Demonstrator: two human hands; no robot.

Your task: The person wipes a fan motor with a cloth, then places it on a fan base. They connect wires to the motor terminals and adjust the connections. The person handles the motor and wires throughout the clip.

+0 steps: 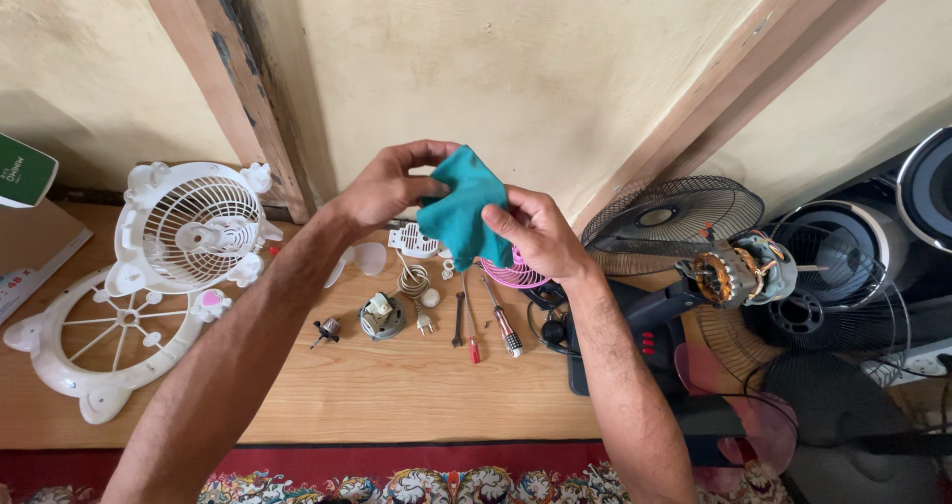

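Fingers (428, 153) of your left hand (382, 187) pinch the top edge of the teal cloth (462, 207); your right hand (540, 231) clamps its lower side, thumb on top, so it hangs bunched in mid-air above the desk (397, 385). Beneath lie a pink grille (516, 274), screwdrivers (504, 324), a small motor (381, 316) and white fan guards (188, 222), spread flat. No containers show.
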